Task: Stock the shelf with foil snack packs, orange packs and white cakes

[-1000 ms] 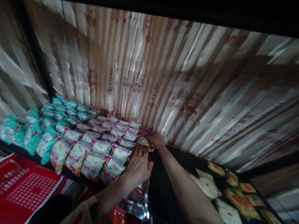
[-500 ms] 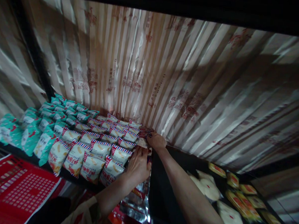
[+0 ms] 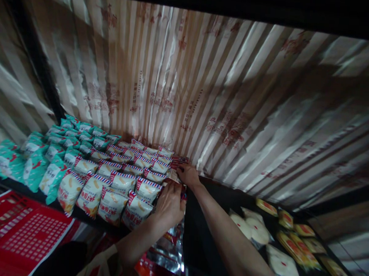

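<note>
Red crate (image 3: 18, 236) cut off at left. Your left hand (image 3: 168, 205) rests against the white snack packs (image 3: 114, 188) (print too blurred to read). Your right hand (image 3: 188, 174) presses a dark red packet (image 3: 177, 162); grip hidden, can't tell either.

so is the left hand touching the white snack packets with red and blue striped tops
Touching: the head view shows the left hand pressed against the nearest white striped-top packets.
</note>
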Motion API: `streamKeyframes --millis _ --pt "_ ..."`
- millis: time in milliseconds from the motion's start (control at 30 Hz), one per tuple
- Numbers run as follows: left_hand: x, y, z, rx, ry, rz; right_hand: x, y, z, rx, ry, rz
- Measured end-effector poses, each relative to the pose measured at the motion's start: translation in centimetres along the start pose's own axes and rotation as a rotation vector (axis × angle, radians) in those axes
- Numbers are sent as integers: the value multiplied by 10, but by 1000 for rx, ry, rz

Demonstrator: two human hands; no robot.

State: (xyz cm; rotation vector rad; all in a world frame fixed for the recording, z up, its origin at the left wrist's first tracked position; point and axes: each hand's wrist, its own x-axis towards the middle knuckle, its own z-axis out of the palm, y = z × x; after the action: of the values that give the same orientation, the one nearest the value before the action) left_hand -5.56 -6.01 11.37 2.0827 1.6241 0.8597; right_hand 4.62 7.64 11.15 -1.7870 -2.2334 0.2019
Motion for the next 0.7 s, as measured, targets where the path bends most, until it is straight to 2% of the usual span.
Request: streamKeyframes --millis 133,200,267,367,467,533,600,633,700 --pt "-7 2 -4 2 28 35 -4 4 2 46 36 -58" --pt "-13 2 -6 -26 59 43 -13 6 2 120 121 -41" --pt "-24 2 -8 -91 128 47 -29 9 2 284 265 10" --pt "-60 -3 -9 -253 277 49 -67 12 7 598 479 137" --pt "-119 -19 -5 -371 362 19 -120 15 22 865 669 303" --pt "-164 -34 1 -372 314 -84 -163 16 40 985 760 426" --pt "-204 -53 8 -318 135 -239 -210 15 64 1019 751 543" --pt "-221 -63 11 -251 29 -312 -234 13 79 1006 714 596" --pt "-244 -83 19 -43 -253 -395 -277 2 111 974 504 671"
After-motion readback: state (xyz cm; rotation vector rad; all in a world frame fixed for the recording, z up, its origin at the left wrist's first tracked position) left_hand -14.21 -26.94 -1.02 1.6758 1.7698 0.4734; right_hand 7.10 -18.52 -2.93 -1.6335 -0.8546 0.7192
